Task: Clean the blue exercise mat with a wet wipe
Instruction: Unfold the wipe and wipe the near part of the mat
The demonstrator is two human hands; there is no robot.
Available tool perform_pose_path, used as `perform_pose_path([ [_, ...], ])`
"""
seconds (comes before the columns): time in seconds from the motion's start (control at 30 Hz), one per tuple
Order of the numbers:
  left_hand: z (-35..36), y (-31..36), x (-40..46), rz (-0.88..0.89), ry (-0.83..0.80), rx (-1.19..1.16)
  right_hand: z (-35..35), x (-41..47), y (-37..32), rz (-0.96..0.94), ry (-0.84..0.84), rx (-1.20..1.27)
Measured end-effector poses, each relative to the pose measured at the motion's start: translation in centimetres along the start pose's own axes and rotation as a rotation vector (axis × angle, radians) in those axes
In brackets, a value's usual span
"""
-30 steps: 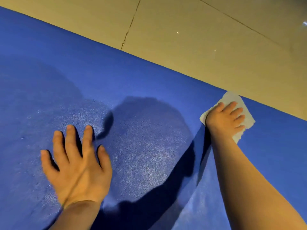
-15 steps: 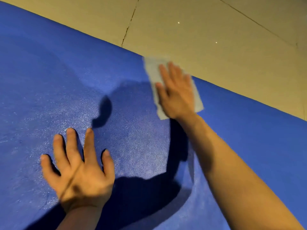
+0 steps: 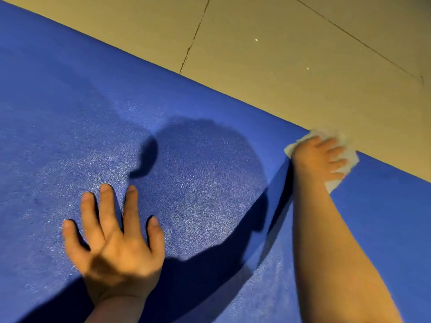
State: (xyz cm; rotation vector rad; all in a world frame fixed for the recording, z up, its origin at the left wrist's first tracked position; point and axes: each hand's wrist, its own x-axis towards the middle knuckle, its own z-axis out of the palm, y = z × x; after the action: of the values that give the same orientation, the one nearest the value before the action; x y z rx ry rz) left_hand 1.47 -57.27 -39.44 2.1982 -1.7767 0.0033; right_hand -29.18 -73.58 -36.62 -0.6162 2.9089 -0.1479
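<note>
The blue exercise mat (image 3: 70,117) fills most of the view and glistens with moisture around the middle. My left hand (image 3: 114,238) lies flat on the mat at lower left, fingers spread and straight. At the mat's far edge on the right, my right hand (image 3: 319,159) presses a white wet wipe (image 3: 347,157) flat against the mat, fingers extended over it. The wipe is blurred and sticks out beyond the fingertips and beside the wrist.
Beige floor tiles (image 3: 279,54) with dark grout lines lie beyond the mat's far edge. A large shadow of my head and arms (image 3: 205,173) falls across the middle of the mat.
My right hand has swept the wipe to the right along the mat's far edge, back from the middle. My left hand has stayed in place on the mat.
</note>
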Motion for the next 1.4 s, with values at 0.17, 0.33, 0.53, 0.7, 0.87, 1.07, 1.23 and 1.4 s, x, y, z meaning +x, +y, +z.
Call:
perform_pose_path([
  [0.17,0.2,0.0,0.0,0.011,0.029,0.020,3.6,-11.8,-7.8,-0.539,-0.074,-0.039],
  [0.33,0.3,-0.3,0.0,0.043,0.039,0.054,6.2,-20.7,-8.8,-1.213,-0.113,-0.045],
  [0.53,-0.2,-0.1,0.4,-0.017,-0.053,-0.031,3.4,-9.1,-1.6,-1.105,-0.033,-0.038],
  [0.7,-0.8,0.2,0.7,-0.030,-0.094,-0.065,-1.2,0.4,9.6,-0.503,-0.032,-0.053],
  [0.87,-1.1,0.5,0.6,-0.040,-0.135,-0.097,-1.9,-1.7,14.7,-0.144,-0.040,-0.006],
  [1.07,-2.3,-0.2,-2.1,0.057,-0.185,-0.071,2.0,-12.9,11.1,-0.505,-0.060,-0.045],
  [1.23,-4.7,-3.4,-12.4,0.278,-0.063,-0.047,4.5,-23.9,11.5,-1.193,0.001,0.053],
  [1.4,-6.6,-5.9,-16.5,0.313,-0.092,-0.057,3.1,-19.8,14.4,-1.232,-0.053,0.105],
])
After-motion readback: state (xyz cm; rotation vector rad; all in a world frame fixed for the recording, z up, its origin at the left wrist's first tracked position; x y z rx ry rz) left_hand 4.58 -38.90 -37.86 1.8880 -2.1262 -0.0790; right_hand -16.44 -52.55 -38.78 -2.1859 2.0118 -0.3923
